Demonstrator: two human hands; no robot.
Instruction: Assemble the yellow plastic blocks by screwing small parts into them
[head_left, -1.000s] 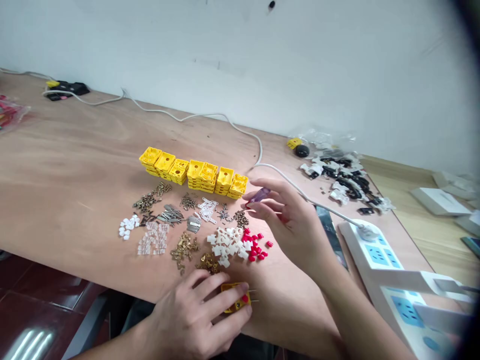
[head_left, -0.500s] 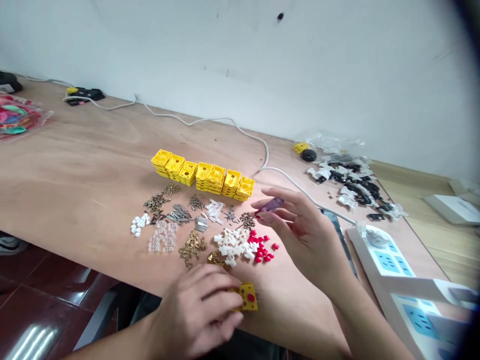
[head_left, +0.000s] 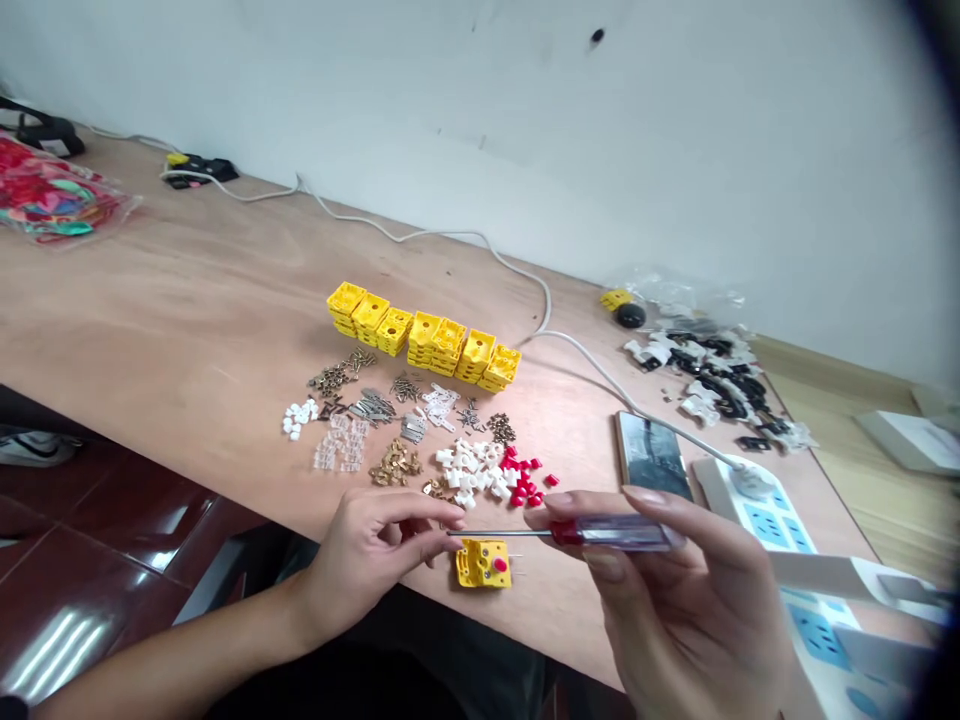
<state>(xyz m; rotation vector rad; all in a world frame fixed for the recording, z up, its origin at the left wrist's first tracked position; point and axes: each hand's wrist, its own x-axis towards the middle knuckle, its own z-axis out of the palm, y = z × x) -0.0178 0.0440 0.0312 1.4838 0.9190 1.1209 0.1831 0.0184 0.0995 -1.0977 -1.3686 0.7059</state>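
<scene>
A screwdriver (head_left: 615, 533) with a clear purple and red handle lies level in my right hand (head_left: 690, 590), whose fingers and thumb are closed round the handle. Its thin shaft points left. At the tip, the thumb and forefinger of my left hand (head_left: 375, 550) are pinched together; anything between them is too small to make out. Just below the shaft, a yellow housing (head_left: 472, 565) with a red button sits on the table near its front edge, touched by neither hand. Thin pins stick out of its right side.
Stacked yellow housings (head_left: 424, 340) stand behind piles of screws, metal strips, brass pieces (head_left: 396, 463), white parts (head_left: 469, 465) and red caps (head_left: 525, 475). To the right are a phone (head_left: 652, 455), a power strip (head_left: 772, 515) and black-and-white parts (head_left: 712, 375). A white cable (head_left: 585, 350) crosses behind.
My right hand has come down and nearer, turning the screwdriver level with its tip leftward. My left hand has left the yellow housing and pinches at the tip. The view has shifted slightly.
</scene>
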